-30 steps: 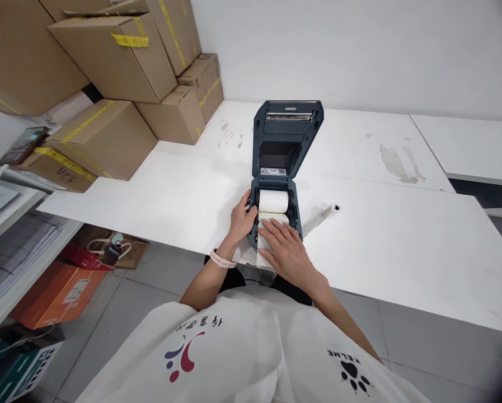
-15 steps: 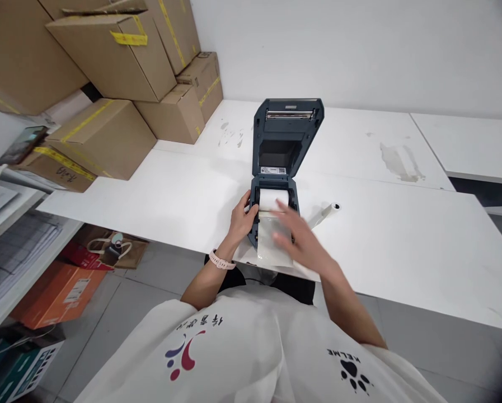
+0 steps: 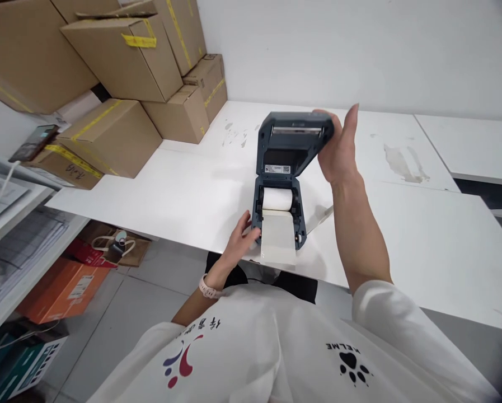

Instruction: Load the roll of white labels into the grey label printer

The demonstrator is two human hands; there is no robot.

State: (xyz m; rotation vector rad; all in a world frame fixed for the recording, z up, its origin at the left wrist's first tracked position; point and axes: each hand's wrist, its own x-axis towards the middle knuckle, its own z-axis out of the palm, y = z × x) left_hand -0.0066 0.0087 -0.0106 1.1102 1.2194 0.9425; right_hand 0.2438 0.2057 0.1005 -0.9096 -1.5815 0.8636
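A dark grey label printer (image 3: 301, 215) stands near the table's front edge with its lid (image 3: 286, 140) raised. Inside sits a white label roll (image 3: 277, 199), and a strip of label paper (image 3: 278, 238) runs out over the front. My right hand (image 3: 338, 143) has the lid's upper right corner, fingers behind it and thumb sticking up. Beside the printer's front left side is my left hand (image 3: 239, 240), fingers apart, its thumb at the casing. A thin pale strip (image 3: 321, 219) lies to the right, partly covered by my right forearm.
Cardboard boxes (image 3: 112, 134) are stacked at the back left of the white table (image 3: 183, 190). A phone-like device (image 3: 34, 143) lies on one box. A shelf (image 3: 19, 263) and an orange box (image 3: 61, 291) are at the left. A wall runs behind the table.
My right hand has moved from the label strip up to the lid's right corner. The lid now leans further forward. My left hand has slid down toward the printer's front.
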